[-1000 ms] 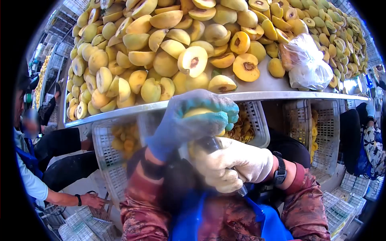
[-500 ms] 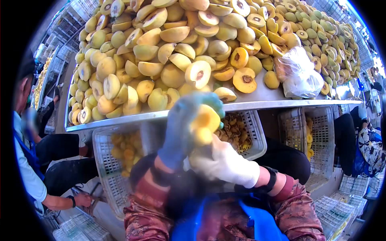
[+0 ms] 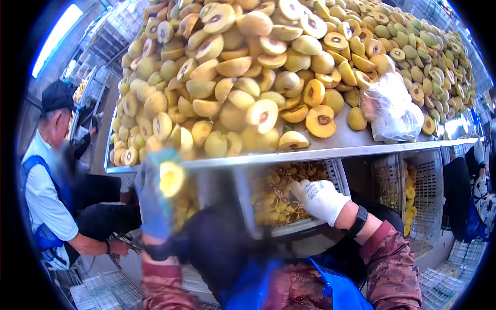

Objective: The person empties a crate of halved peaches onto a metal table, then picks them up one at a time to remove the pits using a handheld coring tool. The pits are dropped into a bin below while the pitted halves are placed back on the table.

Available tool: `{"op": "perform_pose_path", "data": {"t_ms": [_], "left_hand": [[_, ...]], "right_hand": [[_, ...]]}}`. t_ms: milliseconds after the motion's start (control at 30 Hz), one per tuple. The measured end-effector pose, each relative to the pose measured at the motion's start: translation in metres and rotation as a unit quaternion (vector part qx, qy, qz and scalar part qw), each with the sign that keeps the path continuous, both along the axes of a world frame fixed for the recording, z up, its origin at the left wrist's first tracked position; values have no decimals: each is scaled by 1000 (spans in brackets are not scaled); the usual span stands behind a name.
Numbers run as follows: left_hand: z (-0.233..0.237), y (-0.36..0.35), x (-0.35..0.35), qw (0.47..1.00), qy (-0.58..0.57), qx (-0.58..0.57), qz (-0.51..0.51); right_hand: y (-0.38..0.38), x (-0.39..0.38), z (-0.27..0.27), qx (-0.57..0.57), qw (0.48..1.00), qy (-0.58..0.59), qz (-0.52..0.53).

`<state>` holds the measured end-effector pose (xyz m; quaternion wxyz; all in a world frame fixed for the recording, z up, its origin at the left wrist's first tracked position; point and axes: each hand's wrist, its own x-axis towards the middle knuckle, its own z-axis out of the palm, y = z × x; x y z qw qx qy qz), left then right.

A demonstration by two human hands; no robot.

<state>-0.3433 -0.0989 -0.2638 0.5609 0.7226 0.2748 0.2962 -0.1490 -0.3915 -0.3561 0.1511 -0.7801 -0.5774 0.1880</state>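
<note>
My left hand (image 3: 154, 194), in a blue-grey glove with teal fingers and blurred by motion, holds a yellow peach half (image 3: 171, 179) near the table's front edge. The peach half's cut side faces up toward me. My right hand (image 3: 321, 198), in a white knitted glove with print on its back, is closed above a white crate (image 3: 341, 178) of peach scraps and pits (image 3: 276, 194). Whatever its fingers hold is too small or hidden to make out. In front of both hands, a big heap of halved peaches (image 3: 248, 67) covers the metal-edged table (image 3: 320, 151).
A tied clear plastic bag (image 3: 395, 111) lies on the table beside the heap. Under the left hand sits a crate with yellow peach halves (image 3: 188, 206). More crates (image 3: 426, 181) stand at right. On the left a person (image 3: 51, 191) sits close by.
My hands have parted. The left has swung left and down with the peach half, over the left crate. The right has moved right, over the scraps. The view has shifted slightly.
</note>
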Motion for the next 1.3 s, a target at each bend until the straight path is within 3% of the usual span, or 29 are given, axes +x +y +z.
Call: {"op": "perform_pose_path", "data": {"t_ms": [33, 67, 100, 133, 233, 300, 367, 500, 600, 667, 700, 767, 800, 833, 933, 967, 1000, 1033, 1067, 1167, 1300], "left_hand": [[-6, 27, -25, 999, 42, -6, 12], [3, 49, -40, 937, 295, 186, -27], [10, 42, -39, 821, 424, 383, 8], [15, 33, -35, 648, 522, 553, 45], [19, 16, 18, 779, 305, 547, 18], [25, -13, 80, 792, 212, 570, -53], [13, -38, 134, 714, 235, 659, -39], [-30, -50, 182, 687, 247, 675, -104], [-40, -66, 186, 687, 226, 669, -173], [-50, -73, 187, 701, 209, 635, -247], [-50, -74, 191, 702, 109, 669, -219], [-45, -77, 183, 897, 38, 392, -201], [-34, -83, 178, 955, 2, 233, -185], [-14, -93, 171, 979, -40, -72, -187], [2, -111, 149, 959, -80, -221, -161], [-13, -110, 147, 970, -103, -168, -145], [-12, -116, 144, 967, -99, -190, -136], [-11, -120, 140, 957, -106, -233, -135], [-11, -123, 137, 945, -113, -277, -135], [-29, -121, 136, 939, -136, -283, -139], [-43, -115, 131, 946, -161, -252, -125]], "right_hand": [[1, 2, 4, 0, 999, 44, -3], [3, 2, 12, 24, 997, 70, -15], [5, 1, 22, 46, 994, 96, -26], [8, 0, 31, 67, 990, 121, -34], [14, 4, 36, 87, 973, 209, -46], [18, 4, 41, 96, 960, 254, -73], [19, 8, 61, 104, 926, 336, -135], [15, 20, 57, 225, 866, 405, -185], [17, 23, 64, 235, 798, 496, -248], [18, 25, 63, 254, 799, 480, -258], [19, 25, 62, 271, 808, 456, -258], [19, 25, 62, 298, 836, 380, -259], [20, 23, 63, 309, 854, 328, -260], [20, 20, 65, 305, 855, 332, -259], [24, 10, 70, 265, 877, 319, -243], [26, 7, 66, 235, 893, 301, -240], [28, 3, 62, 204, 908, 281, -236], [31, -3, 59, 263, 908, 228, -231], [31, -5, 58, 239, 905, 263, -236], [29, -2, 70, 192, 892, 330, -242], [33, -6, 66, 185, 904, 306, -235]]}}
